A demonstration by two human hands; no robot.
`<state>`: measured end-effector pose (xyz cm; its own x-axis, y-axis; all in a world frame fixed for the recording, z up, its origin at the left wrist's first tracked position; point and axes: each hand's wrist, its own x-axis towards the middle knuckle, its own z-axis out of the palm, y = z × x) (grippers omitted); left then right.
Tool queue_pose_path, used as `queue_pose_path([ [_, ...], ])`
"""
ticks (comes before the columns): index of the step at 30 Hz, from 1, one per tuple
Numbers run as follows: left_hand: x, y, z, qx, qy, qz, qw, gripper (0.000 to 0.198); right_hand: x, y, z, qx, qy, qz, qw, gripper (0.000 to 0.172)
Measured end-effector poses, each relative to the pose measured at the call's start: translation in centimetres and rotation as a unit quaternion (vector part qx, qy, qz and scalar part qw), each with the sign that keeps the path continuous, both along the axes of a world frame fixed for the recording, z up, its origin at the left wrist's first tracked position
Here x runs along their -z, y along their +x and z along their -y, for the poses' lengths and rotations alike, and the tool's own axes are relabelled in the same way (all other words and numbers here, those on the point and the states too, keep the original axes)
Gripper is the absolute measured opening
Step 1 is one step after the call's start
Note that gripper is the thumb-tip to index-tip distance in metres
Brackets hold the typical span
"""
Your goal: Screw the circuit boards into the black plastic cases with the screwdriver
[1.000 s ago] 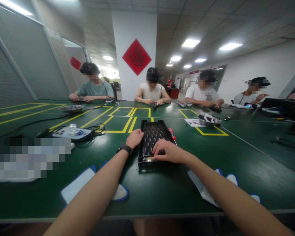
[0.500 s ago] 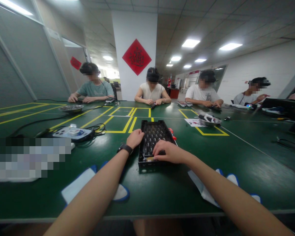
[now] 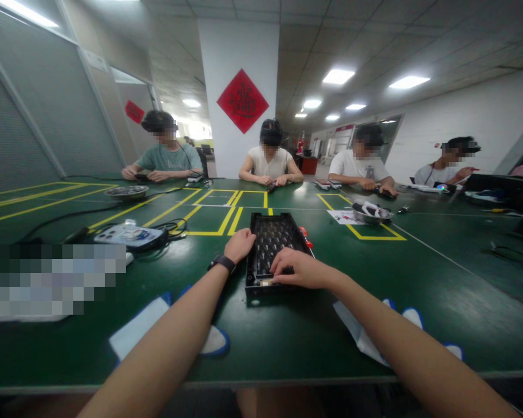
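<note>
A black rectangular casing [image 3: 255, 289] with rows of small shiny pieces inside lies on the green table in front of me. My left hand [image 3: 240, 246] is closed at its left wall, fingers bent against the edge. Over the near right part of the casing, my right hand [image 3: 300, 270] has its fingers bent down and pinched together. A small pale part [image 3: 265, 283] shows at the near end, beside those fingertips. What the fingertips hold, if anything, is hidden. Something with red handles [image 3: 305, 235] lies against the casing's right side.
White and blue gloves lie under my left forearm [image 3: 142, 328] and right forearm [image 3: 361, 334]. A multi-socket device with cables [image 3: 131, 234] sits to the left. Metal bowls stand far left [image 3: 127, 192] and right [image 3: 372, 216]. Several people sit across the green table [image 3: 287, 342].
Both my hands and the casing stay almost exactly where they were. Across the table, the hands of two seated people have shifted slightly.
</note>
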<state>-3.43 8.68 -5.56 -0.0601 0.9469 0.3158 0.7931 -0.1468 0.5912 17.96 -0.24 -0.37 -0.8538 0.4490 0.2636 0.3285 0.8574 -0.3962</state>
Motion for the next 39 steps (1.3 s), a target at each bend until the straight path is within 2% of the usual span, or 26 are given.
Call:
queue_pose_path([
  [10, 0.0, 0.04, -0.08, -0.002, 0.001, -0.001, 1.0, 0.021, 0.09, 0.07, 0.09, 0.023, 0.006, -0.014, 1.0, 0.017],
  [39, 0.1, 0.02, -0.27, -0.006, 0.001, 0.006, 1.0, 0.023, 0.01, 0.01, 0.2, 0.016, 0.008, -0.015, 1.0, 0.017],
])
